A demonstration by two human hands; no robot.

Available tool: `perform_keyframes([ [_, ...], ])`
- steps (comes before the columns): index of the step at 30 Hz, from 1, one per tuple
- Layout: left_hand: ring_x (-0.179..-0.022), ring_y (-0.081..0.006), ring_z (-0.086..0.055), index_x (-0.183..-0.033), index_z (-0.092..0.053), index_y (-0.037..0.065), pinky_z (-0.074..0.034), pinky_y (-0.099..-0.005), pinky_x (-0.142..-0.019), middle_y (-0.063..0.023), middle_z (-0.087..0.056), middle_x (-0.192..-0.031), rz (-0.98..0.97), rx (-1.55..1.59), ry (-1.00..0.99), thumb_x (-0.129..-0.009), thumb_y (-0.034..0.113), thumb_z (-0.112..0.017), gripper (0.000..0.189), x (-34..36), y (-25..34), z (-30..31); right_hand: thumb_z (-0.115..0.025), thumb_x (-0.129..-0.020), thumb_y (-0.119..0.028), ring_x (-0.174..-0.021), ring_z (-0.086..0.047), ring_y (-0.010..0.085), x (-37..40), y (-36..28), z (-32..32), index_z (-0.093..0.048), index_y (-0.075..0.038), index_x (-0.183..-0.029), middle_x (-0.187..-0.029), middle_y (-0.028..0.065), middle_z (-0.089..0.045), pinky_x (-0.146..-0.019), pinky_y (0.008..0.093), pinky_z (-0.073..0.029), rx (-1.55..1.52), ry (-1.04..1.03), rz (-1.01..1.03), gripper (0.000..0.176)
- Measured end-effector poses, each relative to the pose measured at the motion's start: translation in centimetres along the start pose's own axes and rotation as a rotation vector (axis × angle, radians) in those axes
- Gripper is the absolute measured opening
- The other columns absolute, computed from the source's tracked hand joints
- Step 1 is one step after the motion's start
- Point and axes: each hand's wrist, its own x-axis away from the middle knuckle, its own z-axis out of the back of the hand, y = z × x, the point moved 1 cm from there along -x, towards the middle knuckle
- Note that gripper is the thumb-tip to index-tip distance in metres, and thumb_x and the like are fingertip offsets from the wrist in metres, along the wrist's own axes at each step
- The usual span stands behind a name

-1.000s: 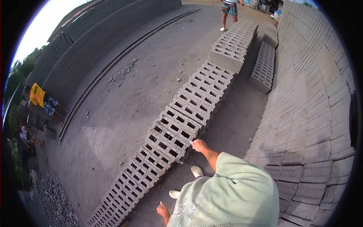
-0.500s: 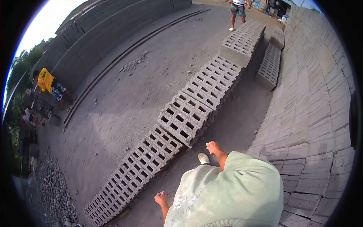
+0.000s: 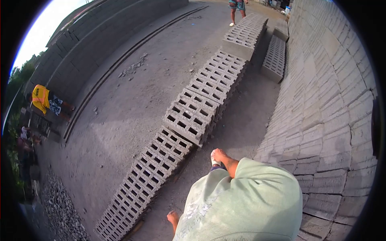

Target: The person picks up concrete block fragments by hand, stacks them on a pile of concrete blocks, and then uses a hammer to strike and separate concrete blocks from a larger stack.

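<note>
Walking beside a long row of hollow concrete blocks (image 3: 187, 114), I see my right hand (image 3: 219, 155) low in front of my body, its fingers curled in, with nothing visible in it. Beneath that hand is my light-coloured shoe (image 3: 213, 160), partly covered by it. My left hand (image 3: 173, 217) hangs at the lower left, also curled, with nothing visible in it. The nearest blocks (image 3: 155, 164) lie to the left of both hands, apart from them, with their rectangular holes facing up. My pale green shirt (image 3: 249, 201) hides much of both arms.
A tall stacked block wall (image 3: 321, 108) rises on the right. More blocks (image 3: 274, 58) stand along its foot. At left, a person in a yellow top (image 3: 40, 98) bends near some blocks; another person's legs (image 3: 237, 14) show at the top. Gravel (image 3: 64, 207) lies lower left.
My view has moved forward along the block row. My right hand has swung left, over my shoe; my left hand has dropped lower. The person in yellow is bent further down.
</note>
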Motion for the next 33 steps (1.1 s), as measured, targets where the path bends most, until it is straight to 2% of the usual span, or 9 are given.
perform_keyframes([
  [3,-0.077,-0.0245,-0.065,-0.086,-0.070,0.007,-0.049,-0.0338,-0.072,-0.0135,-0.067,-0.082,0.182,0.069,-0.020,-0.069,0.030,-0.065,0.029,-0.2,2.8,-0.5,-0.050,-0.081,-0.024,-0.083,-0.064,0.0258,0.1,1.4,0.8,-0.066,-0.013,-0.087,-0.080,0.0060,-0.067,-0.077,0.0369,-0.049,-0.148,0.058,-0.134,0.021],
  [7,-0.077,-0.0289,-0.065,-0.091,-0.068,0.005,-0.049,-0.0367,-0.073,-0.0161,-0.066,-0.080,0.195,0.100,-0.015,-0.068,0.021,-0.058,0.030,-1.4,8.6,-0.5,-0.054,-0.081,-0.021,-0.073,-0.065,0.0186,0.3,2.3,2.5,-0.067,-0.012,-0.087,-0.074,0.0049,-0.068,-0.069,0.0316,-0.050,-0.234,0.056,-0.150,0.018],
  [9,-0.081,-0.0258,-0.065,-0.090,-0.069,0.006,-0.048,-0.0343,-0.075,-0.0142,-0.066,-0.087,0.271,0.074,-0.071,-0.072,0.029,-0.063,0.031,-2.1,12.3,0.2,-0.053,-0.081,-0.020,-0.070,-0.064,0.0175,0.1,2.9,3.1,-0.067,-0.011,-0.085,-0.073,0.0048,-0.067,-0.069,0.0312,-0.050,-0.200,0.034,-0.116,0.017],
  [12,-0.083,-0.0255,-0.064,-0.091,-0.069,0.007,-0.048,-0.0341,-0.076,-0.0145,-0.066,-0.087,0.306,0.192,-0.061,-0.073,0.029,-0.062,0.030,-2.7,17.9,1.4,-0.054,-0.080,-0.022,-0.069,-0.064,0.0180,-1.6,5.0,3.6,-0.067,-0.011,-0.084,-0.073,0.0045,-0.067,-0.069,0.0312,-0.050,-0.150,0.060,-0.016,0.017],
  [15,-0.068,-0.0197,-0.064,-0.092,-0.067,0.002,-0.049,-0.0317,-0.066,-0.0120,-0.066,-0.070,0.223,0.201,-0.007,-0.071,0.017,-0.059,0.027,-4.2,19.1,-0.2,-0.056,-0.080,-0.023,-0.072,-0.064,0.0185,-4.3,6.3,5.3,-0.068,-0.012,-0.083,-0.074,0.0043,-0.067,-0.069,0.0317,-0.050,-0.208,0.000,-0.116,0.016],
  [17,-0.067,-0.0201,-0.063,-0.092,-0.067,0.001,-0.049,-0.0316,-0.066,-0.0118,-0.066,-0.070,0.180,0.161,-0.003,-0.071,0.018,-0.059,0.028,-5.2,20.3,-1.4,-0.060,-0.078,-0.023,-0.079,-0.064,0.0203,-5.9,6.7,6.3,-0.067,-0.011,-0.086,-0.079,0.0060,-0.068,-0.072,0.0329,-0.050,-0.199,0.040,-0.145,0.016],
  [21,-0.082,-0.0260,-0.064,-0.095,-0.067,0.003,-0.048,-0.0336,-0.077,-0.0163,-0.066,-0.084,0.179,0.145,-0.063,-0.070,0.021,-0.059,0.031,-6.6,23.9,-2.8,-0.068,-0.072,-0.021,-0.087,-0.063,0.0231,-9.1,6.3,9.3,-0.067,-0.009,-0.090,-0.088,0.0090,-0.067,-0.077,0.0338,-0.049,-0.180,0.118,-0.074,0.021],
  [23,-0.088,-0.0277,-0.063,-0.096,-0.067,0.004,-0.047,-0.0342,-0.080,-0.0181,-0.065,-0.089,0.328,0.093,-0.073,-0.070,0.021,-0.059,0.032,-6.8,25.0,-4.0,-0.070,-0.070,-0.020,-0.088,-0.063,0.0239,-10.6,6.5,9.7,-0.066,-0.009,-0.091,-0.091,0.0097,-0.067,-0.079,0.0339,-0.049,-0.208,0.110,-0.064,0.025],
  [33,-0.086,-0.0292,-0.063,-0.095,-0.066,0.003,-0.047,-0.0345,-0.079,-0.0190,-0.065,-0.088,0.285,0.126,-0.027,-0.070,0.023,-0.059,0.033,-8.4,28.8,-6.4,-0.073,-0.067,-0.016,-0.089,-0.063,0.0234,-15.8,6.5,12.9,-0.065,-0.007,-0.095,-0.090,0.0092,-0.067,-0.078,0.0334,-0.049,-0.257,-0.016,-0.048,0.031],
])
